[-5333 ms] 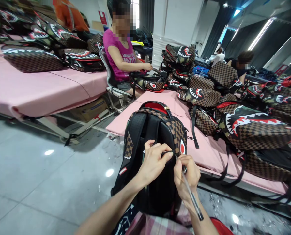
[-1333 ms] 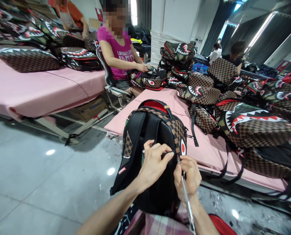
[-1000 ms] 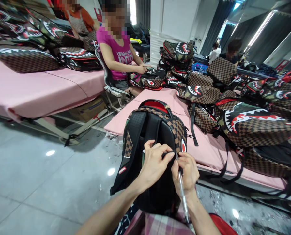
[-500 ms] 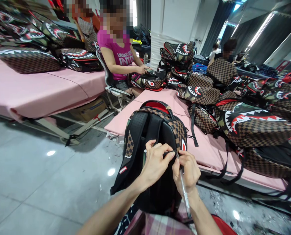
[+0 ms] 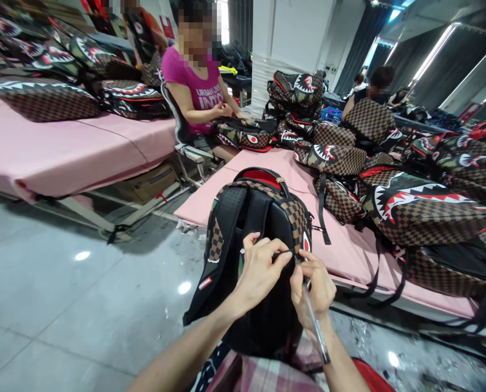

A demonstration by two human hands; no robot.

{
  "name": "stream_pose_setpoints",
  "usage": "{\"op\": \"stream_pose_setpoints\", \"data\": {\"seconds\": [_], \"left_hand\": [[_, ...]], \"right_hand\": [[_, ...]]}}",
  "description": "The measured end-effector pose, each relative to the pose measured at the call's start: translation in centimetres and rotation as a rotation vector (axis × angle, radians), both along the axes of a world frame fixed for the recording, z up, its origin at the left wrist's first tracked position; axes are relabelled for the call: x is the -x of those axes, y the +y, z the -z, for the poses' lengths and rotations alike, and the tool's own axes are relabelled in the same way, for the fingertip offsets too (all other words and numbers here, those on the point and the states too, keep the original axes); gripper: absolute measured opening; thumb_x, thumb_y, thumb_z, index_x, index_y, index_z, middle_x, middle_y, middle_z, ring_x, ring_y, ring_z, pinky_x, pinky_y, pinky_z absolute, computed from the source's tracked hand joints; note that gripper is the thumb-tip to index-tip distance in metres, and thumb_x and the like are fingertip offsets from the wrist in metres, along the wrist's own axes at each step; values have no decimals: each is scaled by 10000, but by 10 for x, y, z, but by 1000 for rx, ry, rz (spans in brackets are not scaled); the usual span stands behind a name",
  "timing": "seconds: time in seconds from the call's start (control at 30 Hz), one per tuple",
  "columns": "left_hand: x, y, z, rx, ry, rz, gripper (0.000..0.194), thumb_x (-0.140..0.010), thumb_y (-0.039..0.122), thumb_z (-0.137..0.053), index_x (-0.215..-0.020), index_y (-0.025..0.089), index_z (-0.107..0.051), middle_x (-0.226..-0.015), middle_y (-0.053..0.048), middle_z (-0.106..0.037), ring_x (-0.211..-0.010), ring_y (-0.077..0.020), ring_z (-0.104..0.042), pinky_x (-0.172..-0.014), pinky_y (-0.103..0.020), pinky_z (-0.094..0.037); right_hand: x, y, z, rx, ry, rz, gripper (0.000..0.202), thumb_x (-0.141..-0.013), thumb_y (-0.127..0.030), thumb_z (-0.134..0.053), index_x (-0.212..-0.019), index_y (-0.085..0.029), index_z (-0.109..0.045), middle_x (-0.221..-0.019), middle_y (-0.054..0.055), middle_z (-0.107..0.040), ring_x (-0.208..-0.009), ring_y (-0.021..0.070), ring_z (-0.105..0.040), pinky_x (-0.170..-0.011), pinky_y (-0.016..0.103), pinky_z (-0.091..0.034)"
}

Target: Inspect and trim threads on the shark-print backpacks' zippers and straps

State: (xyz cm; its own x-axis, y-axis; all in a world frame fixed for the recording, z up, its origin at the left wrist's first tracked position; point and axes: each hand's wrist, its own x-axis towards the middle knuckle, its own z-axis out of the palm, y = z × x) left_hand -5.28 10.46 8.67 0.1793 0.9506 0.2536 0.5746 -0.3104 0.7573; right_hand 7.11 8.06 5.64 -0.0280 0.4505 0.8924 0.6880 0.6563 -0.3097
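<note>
A black and brown-checked backpack [image 5: 281, 218] stands upright in front of me, its padded back panel and shoulder straps facing me. My left hand [image 5: 261, 269] lies over the back panel, with thumb and forefinger pinching the black edging at the right side seam. Close beside it, my right hand [image 5: 313, 286] grips a slim clear-barrelled pen [image 5: 317, 326]. The pen's tip end meets the seam by my left fingertips, and its dark rear end points down toward my right forearm. My fingers hide the exact contact point.
Several checked, shark-mouth backpacks [image 5: 426, 209] crowd the pink-covered table [image 5: 243, 182] at right. A co-worker [image 5: 196, 87] sits beyond it with another bag [image 5: 247, 133]. A second pink table [image 5: 83, 147] with bags is at left, above tiled floor [image 5: 63, 294].
My right hand has tilted slightly, and the pen's rear end has swung to the right. My left hand stays in place. The co-worker has lifted one hand off the bag.
</note>
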Motion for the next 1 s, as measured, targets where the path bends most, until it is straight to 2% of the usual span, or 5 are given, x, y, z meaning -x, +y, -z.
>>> {"op": "stream_pose_setpoints", "data": {"seconds": [0.2,0.33,0.4,0.57,1.0], "left_hand": [[1,8,-1,40,-28,28,144,-807,285,-501,-720,219,-596,-713,41,-637,-757,-143,-568,-1008,-453,-202],[3,23,-2,155,-58,91,124,-779,265,-510,-705,214,-595,-641,64,-630,-706,-136,-580,-1026,-461,-167],[3,26,-2,170,-69,94,118,-770,257,-510,-702,212,-595,-625,70,-623,-680,-128,-576,-1030,-460,-159],[2,23,-3,148,-86,87,118,-769,259,-502,-705,214,-591,-624,68,-625,-685,-128,-579,-1028,-452,-166],[-1,21,-4,125,-74,68,131,-772,271,-495,-702,218,-593,-645,58,-640,-733,-141,-583,-1018,-455,-184]], "right_hand": [[-1,2,2,45,-34,41,182,-765,-5,-527,-801,-180,-492,-708,5,-549,-841,189,-648,-765,373,-561],[-6,-1,8,171,72,52,140,-810,-44,-485,-790,-183,-479,-682,4,-539,-899,205,-649,-714,332,-555],[-7,-1,11,187,107,47,121,-820,-61,-485,-806,-182,-490,-700,10,-553,-904,202,-647,-735,348,-552],[-6,7,11,104,73,45,119,-808,-60,-513,-814,-179,-511,-731,22,-593,-901,205,-650,-767,384,-553],[-3,8,3,38,-38,81,150,-795,-27,-526,-826,-167,-485,-718,26,-571,-872,195,-660,-702,302,-564]]}}
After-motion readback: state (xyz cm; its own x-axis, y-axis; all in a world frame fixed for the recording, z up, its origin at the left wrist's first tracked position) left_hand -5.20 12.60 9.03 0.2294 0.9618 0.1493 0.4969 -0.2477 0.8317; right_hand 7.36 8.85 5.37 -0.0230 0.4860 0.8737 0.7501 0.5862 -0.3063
